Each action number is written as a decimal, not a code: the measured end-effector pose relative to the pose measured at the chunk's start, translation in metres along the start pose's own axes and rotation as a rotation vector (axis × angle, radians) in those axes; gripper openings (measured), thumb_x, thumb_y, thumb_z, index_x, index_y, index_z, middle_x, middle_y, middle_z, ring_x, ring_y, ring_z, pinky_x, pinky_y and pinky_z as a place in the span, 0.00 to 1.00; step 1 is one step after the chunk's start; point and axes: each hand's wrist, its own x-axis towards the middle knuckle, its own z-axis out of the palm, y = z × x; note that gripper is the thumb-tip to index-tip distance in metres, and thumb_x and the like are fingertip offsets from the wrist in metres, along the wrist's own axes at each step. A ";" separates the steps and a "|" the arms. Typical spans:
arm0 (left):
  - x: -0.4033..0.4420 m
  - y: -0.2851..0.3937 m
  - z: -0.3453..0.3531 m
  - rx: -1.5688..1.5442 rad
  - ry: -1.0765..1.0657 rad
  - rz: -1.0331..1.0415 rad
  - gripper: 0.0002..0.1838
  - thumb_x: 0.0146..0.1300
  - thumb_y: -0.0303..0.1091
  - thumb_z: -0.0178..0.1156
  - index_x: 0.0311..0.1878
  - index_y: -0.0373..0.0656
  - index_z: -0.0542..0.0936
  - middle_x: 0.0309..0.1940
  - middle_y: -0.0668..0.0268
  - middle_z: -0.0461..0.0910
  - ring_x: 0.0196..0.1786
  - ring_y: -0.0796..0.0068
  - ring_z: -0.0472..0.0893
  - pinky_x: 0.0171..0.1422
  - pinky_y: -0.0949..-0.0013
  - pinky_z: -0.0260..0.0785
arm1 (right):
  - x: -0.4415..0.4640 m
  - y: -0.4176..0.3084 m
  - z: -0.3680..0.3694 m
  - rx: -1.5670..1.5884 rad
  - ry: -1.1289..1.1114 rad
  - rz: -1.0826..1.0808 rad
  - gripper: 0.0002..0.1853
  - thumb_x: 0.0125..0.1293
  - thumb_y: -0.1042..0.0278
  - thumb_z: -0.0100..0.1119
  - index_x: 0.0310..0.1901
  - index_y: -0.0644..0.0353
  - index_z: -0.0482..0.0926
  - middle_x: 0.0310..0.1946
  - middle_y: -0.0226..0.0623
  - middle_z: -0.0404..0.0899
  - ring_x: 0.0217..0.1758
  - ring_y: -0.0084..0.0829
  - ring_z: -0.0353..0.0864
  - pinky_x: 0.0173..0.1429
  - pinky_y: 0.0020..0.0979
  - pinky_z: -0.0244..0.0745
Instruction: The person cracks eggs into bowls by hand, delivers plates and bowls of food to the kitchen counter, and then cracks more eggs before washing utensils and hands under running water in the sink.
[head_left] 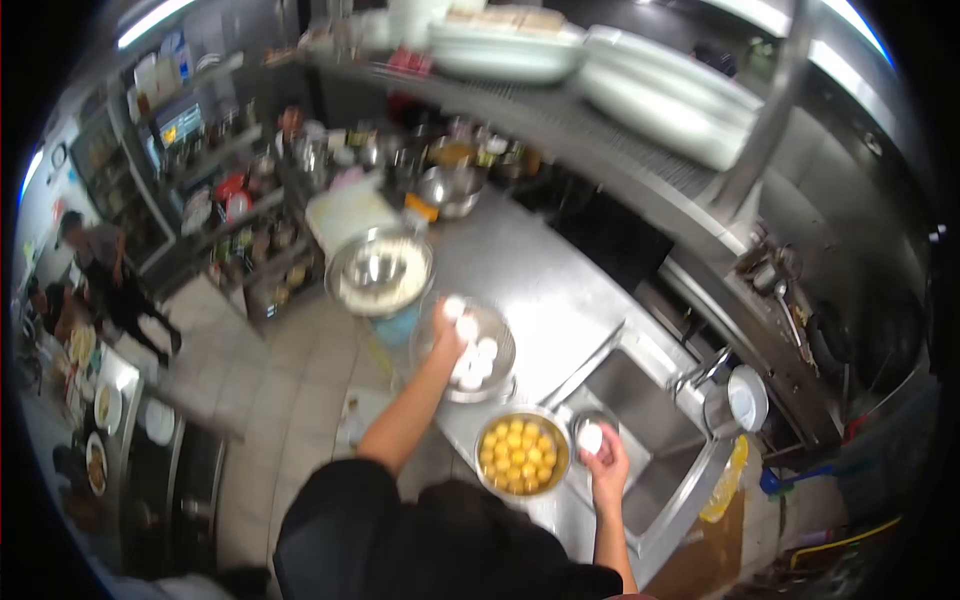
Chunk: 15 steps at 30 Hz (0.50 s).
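Observation:
My left hand (446,334) is over the perforated metal colander (505,345), its fingers closed around white eggs, though blur hides exactly how many. Several more white eggs (473,372) lie in the colander below it. My right hand (606,468) grips a single white egg (590,437) close to a small metal bowl (597,418) beside the sink. Between my two arms stands a metal bowl (482,475) filled with round yellow egg yolks (517,455).
Behind the colander, a large bowl of pale, grainy food (385,295) has a smaller metal bowl (374,270) in it. The sink (650,410) with its faucet (705,370) is at right. Overhead, a shelf (560,105) carries stacked plates. Another person (112,275) stands far left.

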 end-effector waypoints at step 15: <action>-0.172 0.008 0.032 0.214 -0.223 -0.244 0.19 0.70 0.40 0.46 0.60 0.43 0.68 0.51 0.53 0.76 0.44 0.59 0.78 0.37 0.62 0.76 | 0.017 0.036 -0.008 -0.066 0.020 -0.075 0.24 0.55 0.83 0.59 0.55 0.65 0.70 0.38 0.34 0.79 0.33 0.21 0.78 0.30 0.20 0.72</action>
